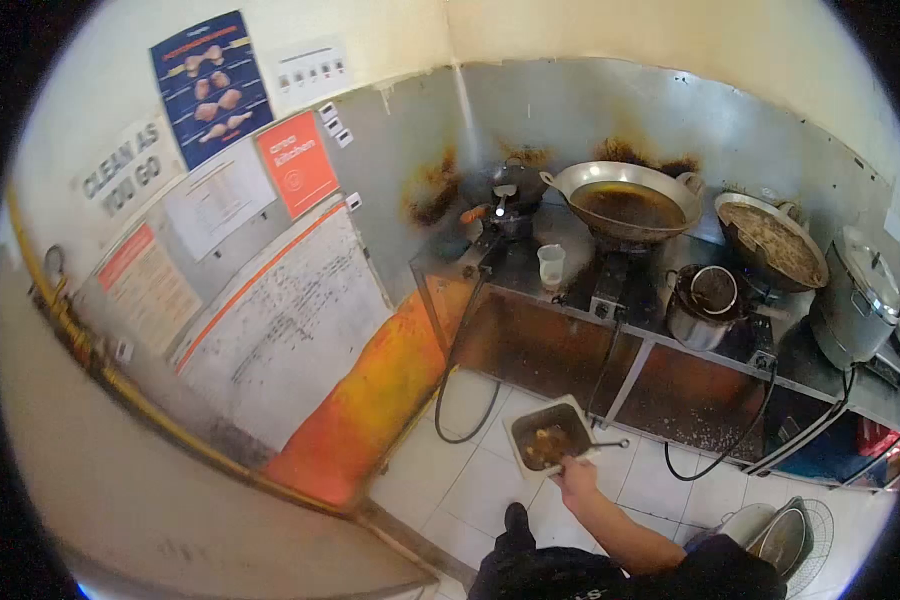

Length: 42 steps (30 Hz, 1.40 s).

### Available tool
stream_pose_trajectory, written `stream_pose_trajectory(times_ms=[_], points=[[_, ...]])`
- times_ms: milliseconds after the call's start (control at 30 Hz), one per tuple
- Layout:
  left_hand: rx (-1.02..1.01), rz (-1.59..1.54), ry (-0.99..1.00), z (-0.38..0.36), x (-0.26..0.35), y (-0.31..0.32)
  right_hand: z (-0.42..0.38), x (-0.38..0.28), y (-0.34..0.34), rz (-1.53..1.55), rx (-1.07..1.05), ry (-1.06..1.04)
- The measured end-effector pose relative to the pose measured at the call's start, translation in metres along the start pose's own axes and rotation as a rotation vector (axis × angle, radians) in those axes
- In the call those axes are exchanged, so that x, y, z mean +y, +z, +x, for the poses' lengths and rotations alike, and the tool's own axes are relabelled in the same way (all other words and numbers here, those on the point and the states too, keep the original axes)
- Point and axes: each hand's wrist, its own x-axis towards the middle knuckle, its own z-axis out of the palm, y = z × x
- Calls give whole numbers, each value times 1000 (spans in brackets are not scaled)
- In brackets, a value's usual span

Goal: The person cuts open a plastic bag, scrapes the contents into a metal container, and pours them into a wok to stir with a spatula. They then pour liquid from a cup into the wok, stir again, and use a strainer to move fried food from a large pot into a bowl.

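Observation:
My right hand (574,478) grips the near rim of a square metal food pan (516,428), fingers closed on its edge. Inside the pan lies brownish food (550,445) in dark liquid; I cannot make out its kind. A utensil with a dark handle (610,444) sticks out over the pan's right side, its working end hidden. The pan is held in the air above the tiled floor, in front of the stove counter. My left hand is out of view.
On the counter stand a wok of dark oil (625,205), a second wok of bubbling oil (770,240), a steel pot with a strainer (705,310), a plastic cup (551,265) and a large lidded pot (855,300). Hoses hang in front. Basins (785,540) sit on the floor.

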Motion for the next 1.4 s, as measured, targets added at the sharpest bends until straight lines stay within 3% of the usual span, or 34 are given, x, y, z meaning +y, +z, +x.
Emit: stream_pose_trajectory(times_ms=[100,167,200,267,300,333,400,467,533,600,667,700,767,900,933,1000,1033,1067,1100,1133,1167,1200,1233,1300,1367,1400], points=[[46,-63,67,64,53,-38,81,-12,78,-144,-42,-8],[124,-242,121,120,96,-75,128,-24,147,68,7,-20],[152,-466,153,152,117,-97,155,-26,169,111,-6,8],[72,-1201,245,218,180,-151,192,-44,227,249,39,11],[23,-1385,306,241,214,-177,225,-42,247,267,6,-39],[173,-1211,198,221,304,-223,261,-37,266,285,-27,-89],[213,-1211,360,233,387,-274,306,-50,309,327,32,-51],[222,-1181,409,256,431,-296,357,-44,331,527,32,-55],[211,-1174,455,274,489,-319,407,-57,346,384,122,-24],[186,-1174,449,265,526,-330,403,-76,365,207,315,90],[208,-967,479,291,573,-343,404,-95,376,608,162,66],[210,-863,473,298,588,-348,410,-92,381,536,285,61],[388,-617,645,323,635,-360,424,-86,387,443,470,44],[565,-260,936,396,740,-387,448,-71,388,581,421,-56],[552,-118,889,403,764,-396,452,-68,388,588,387,-63],[524,140,789,382,818,-415,455,-60,379,483,226,-30],[512,142,837,400,821,-409,452,-50,370,422,143,-14],[505,147,890,426,818,-403,456,-6,333,-250,-64,-248],[499,152,953,446,815,-402,449,-2,322,-552,-254,-333],[275,-87,1017,438,808,-411,443,0,311,-815,-431,-471],[282,8,890,428,809,-417,404,-32,334,-647,-434,-291],[236,21,925,456,802,-409,365,-71,360,-475,-406,-120],[188,34,959,482,797,-400,353,-93,384,-159,-257,211],[148,67,1029,515,802,-387,368,-102,386,-829,-209,-516],[188,92,1113,507,825,-371,325,-183,435,-878,-82,-516],[203,98,1132,505,832,-365,327,-199,445,-1039,17,-793]])
